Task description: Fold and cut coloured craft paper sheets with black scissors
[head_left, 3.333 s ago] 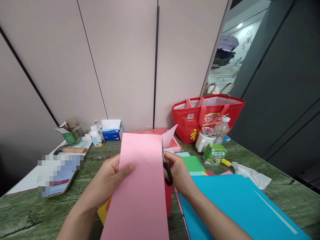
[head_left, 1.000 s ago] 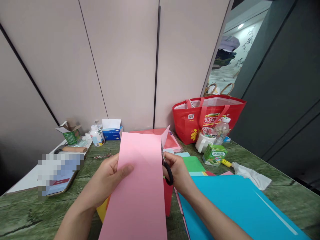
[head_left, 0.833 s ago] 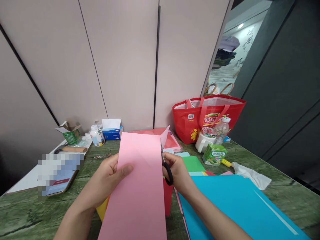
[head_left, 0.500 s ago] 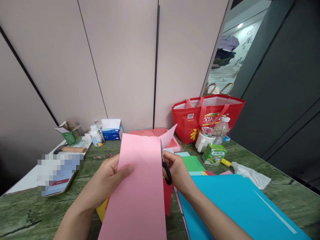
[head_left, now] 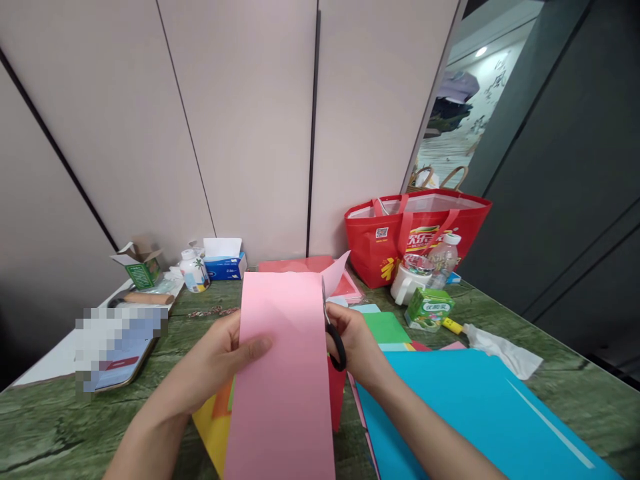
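Observation:
A long sheet of pink paper (head_left: 285,387) stands up in front of me. My left hand (head_left: 227,353) pinches its left edge, thumb on the near face and the fingers hidden behind. My right hand (head_left: 355,340) is closed on a pair of scissors (head_left: 339,348) with black handles. The blades lie at the sheet's upper right edge, where a narrow pink strip curls away to the right. Behind the sheet, yellow paper (head_left: 213,427) and red paper (head_left: 337,393) show in part.
Blue sheets (head_left: 480,407) lie to the right under my forearm. Farther back are a green drink carton (head_left: 430,309), a white mug (head_left: 407,283), a plastic bottle (head_left: 444,260) and a red bag (head_left: 375,250). On the left are a phone (head_left: 120,357), a tissue box (head_left: 225,267) and a white bottle (head_left: 194,272).
The pink sheet's lower left edge has swung right, baring more yellow paper. Its top has dropped slightly. The curled strip and the scissors have shifted a little; both hands keep their grip.

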Available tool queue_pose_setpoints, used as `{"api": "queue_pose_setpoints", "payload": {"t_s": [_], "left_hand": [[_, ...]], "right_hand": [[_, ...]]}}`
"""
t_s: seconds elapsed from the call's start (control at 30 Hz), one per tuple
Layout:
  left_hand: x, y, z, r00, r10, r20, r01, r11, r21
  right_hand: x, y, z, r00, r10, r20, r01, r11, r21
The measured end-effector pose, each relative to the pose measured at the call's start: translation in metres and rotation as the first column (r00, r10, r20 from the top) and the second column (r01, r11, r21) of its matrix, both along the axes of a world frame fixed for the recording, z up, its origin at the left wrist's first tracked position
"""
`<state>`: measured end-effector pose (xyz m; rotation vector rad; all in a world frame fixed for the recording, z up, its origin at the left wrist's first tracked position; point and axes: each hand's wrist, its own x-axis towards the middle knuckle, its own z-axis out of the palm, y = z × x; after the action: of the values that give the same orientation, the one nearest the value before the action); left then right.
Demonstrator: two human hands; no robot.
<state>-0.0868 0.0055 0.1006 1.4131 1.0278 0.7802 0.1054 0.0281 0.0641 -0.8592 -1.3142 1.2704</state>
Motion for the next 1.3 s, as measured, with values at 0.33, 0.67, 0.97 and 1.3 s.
{"api": "queue_pose_setpoints", "payload": {"t_s": [0.33,0.67,0.97,1.3], "left_hand": [[0.012,0.01,-0.005,0.853,0.478,-0.209,-0.211,0.683,0.7],[0.017,0.014,-0.008,0.941,0.299,-0.158,-0.168,0.819,0.548],[0.013,0.011,-0.006,0.98,0.129,-0.155,-0.058,0.917,0.396],[0.003,0.008,-0.002,0.986,0.039,-0.162,0.01,0.956,0.292]], "right_hand": [[0.004,-0.005,-0.003,0.963,0.26,0.063,-0.257,0.965,-0.053],[0.004,-0.009,-0.011,0.854,0.509,0.113,-0.489,0.857,-0.164],[0.008,-0.014,-0.009,0.819,0.573,0.032,-0.552,0.801,-0.231],[0.019,-0.01,-0.009,0.689,0.717,0.107,-0.68,0.691,-0.248]]}}
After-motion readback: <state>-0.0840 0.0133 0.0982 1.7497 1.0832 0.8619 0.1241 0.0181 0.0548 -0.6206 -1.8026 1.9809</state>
